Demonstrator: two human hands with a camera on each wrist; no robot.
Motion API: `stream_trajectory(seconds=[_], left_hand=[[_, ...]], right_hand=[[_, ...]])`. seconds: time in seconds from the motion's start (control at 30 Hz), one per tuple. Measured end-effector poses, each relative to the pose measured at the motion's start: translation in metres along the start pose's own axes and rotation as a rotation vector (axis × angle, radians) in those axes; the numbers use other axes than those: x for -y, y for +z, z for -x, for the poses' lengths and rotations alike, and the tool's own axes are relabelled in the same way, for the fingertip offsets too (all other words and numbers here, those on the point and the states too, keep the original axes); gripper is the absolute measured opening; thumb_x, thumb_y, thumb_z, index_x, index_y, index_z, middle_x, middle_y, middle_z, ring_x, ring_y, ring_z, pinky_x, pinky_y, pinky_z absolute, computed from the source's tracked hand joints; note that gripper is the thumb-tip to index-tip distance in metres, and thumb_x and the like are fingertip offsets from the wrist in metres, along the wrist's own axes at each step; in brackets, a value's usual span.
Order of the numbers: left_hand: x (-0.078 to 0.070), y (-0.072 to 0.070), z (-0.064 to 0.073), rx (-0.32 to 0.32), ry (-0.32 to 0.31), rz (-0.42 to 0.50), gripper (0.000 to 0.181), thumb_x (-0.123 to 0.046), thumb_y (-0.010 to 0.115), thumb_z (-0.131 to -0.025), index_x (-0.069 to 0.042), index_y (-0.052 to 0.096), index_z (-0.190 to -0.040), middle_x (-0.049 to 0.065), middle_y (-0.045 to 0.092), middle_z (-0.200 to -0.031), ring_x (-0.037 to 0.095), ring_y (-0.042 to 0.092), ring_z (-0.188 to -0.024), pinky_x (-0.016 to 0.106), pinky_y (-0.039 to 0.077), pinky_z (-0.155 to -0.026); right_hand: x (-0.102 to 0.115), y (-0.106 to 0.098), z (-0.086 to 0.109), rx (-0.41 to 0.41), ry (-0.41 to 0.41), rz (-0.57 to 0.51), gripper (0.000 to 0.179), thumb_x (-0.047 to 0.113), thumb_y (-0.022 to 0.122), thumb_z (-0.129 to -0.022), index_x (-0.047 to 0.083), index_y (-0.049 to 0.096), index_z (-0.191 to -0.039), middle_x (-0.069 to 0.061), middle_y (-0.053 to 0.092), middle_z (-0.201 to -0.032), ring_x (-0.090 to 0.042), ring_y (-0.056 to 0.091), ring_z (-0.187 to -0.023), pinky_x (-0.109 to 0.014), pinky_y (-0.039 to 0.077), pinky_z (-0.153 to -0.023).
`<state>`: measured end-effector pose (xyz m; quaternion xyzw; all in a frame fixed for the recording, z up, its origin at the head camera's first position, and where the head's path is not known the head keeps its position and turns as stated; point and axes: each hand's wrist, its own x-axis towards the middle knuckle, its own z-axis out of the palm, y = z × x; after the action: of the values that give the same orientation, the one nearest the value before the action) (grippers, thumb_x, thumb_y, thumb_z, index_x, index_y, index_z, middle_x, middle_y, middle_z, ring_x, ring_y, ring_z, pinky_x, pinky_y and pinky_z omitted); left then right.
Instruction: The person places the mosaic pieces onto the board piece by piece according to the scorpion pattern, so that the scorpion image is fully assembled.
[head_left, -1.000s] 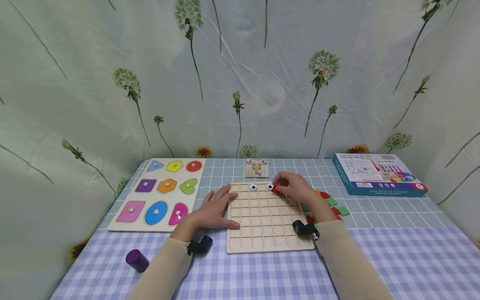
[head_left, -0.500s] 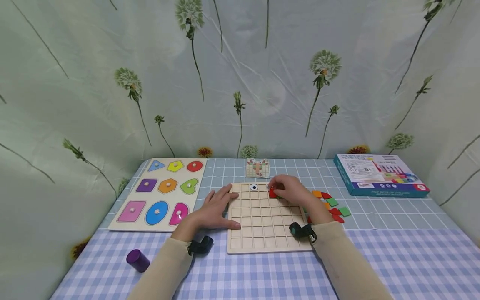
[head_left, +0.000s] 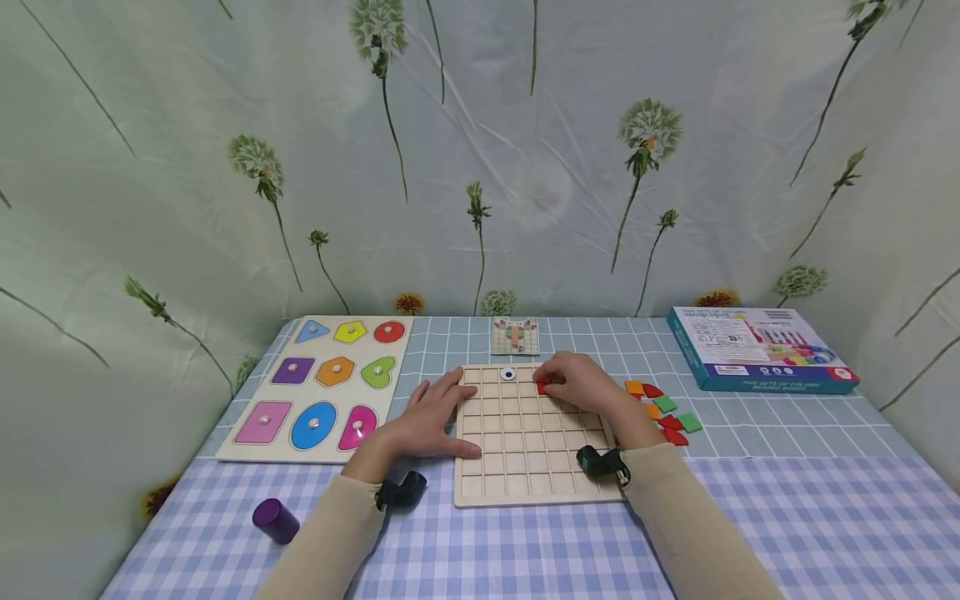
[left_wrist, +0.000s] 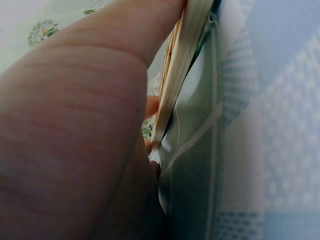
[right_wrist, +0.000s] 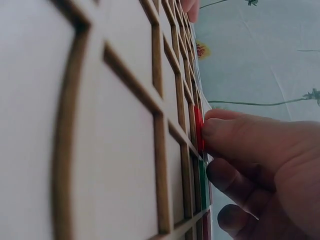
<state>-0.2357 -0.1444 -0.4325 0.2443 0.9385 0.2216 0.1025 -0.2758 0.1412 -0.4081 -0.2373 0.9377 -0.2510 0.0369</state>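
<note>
A wooden grid board (head_left: 517, 450) lies before me. My left hand (head_left: 423, 425) rests at its left edge, fingers spread over the rim and thumb on the lower part. At the upper right of the grid, my right hand (head_left: 583, 385) pinches a red tile (head_left: 542, 388). In the right wrist view the thumb and a fingertip are at this red tile (right_wrist: 199, 127), which sits at a grid cell. Beside it a green tile (right_wrist: 203, 182) lies in the grid, under the other fingers. One eye tile (head_left: 507, 374) shows in the top row.
Loose orange, red and green tiles (head_left: 665, 403) lie right of the board, partly behind the right forearm. A pattern card (head_left: 515, 337) is behind the board. A shape puzzle (head_left: 311, 375) and purple cylinder (head_left: 275, 522) are at left, a flat box (head_left: 757, 348) at back right.
My right hand has shifted slightly left and down with the red tile, bringing it to the grid. It now covers the second eye tile. The left hand stays in place.
</note>
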Motion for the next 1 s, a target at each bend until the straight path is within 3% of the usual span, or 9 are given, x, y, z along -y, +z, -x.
stream_trajectory(seconds=[0.27, 0.5, 0.77, 1.0], left_hand=[[0.001, 0.001, -0.001, -0.005, 0.002, -0.009, 0.098, -0.061, 0.078, -0.075, -0.018, 0.038, -0.153, 0.008, 0.013, -0.169, 0.029, 0.013, -0.156, 0.057, 0.003, -0.126], [0.003, 0.003, -0.001, -0.015, 0.011, -0.003, 0.098, -0.060, 0.079, -0.075, -0.016, 0.038, -0.152, 0.010, 0.013, -0.169, 0.031, 0.014, -0.156, 0.058, 0.004, -0.126], [0.006, 0.006, -0.002, -0.033, 0.013, -0.006, 0.100, -0.065, 0.077, -0.074, -0.016, 0.038, -0.152, 0.010, 0.015, -0.168, 0.031, 0.014, -0.156, 0.059, 0.003, -0.125], [0.004, 0.007, -0.003, -0.024, -0.003, -0.026, 0.099, -0.065, 0.075, -0.075, -0.017, 0.037, -0.153, 0.010, 0.014, -0.169, 0.030, 0.013, -0.156, 0.059, 0.002, -0.126]], right_hand=[[-0.004, -0.003, 0.001, 0.004, 0.043, -0.046, 0.021, 0.012, 0.064, -0.097, 0.011, 0.073, -0.115, -0.006, 0.073, -0.112, -0.022, 0.067, -0.102, -0.041, 0.056, -0.092], [-0.007, -0.013, 0.005, 0.057, 0.062, -0.087, 0.021, 0.014, 0.063, -0.098, 0.013, 0.074, -0.115, -0.005, 0.074, -0.115, -0.022, 0.066, -0.104, -0.040, 0.056, -0.090], [-0.006, -0.020, 0.010, 0.128, 0.054, -0.182, 0.027, 0.017, 0.060, -0.099, 0.012, 0.072, -0.122, -0.008, 0.071, -0.125, -0.029, 0.063, -0.120, -0.047, 0.054, -0.098], [-0.007, -0.023, 0.014, 0.100, 0.028, -0.179, 0.027, 0.018, 0.060, -0.099, 0.011, 0.071, -0.122, -0.008, 0.071, -0.122, -0.027, 0.064, -0.112, -0.043, 0.054, -0.092]])
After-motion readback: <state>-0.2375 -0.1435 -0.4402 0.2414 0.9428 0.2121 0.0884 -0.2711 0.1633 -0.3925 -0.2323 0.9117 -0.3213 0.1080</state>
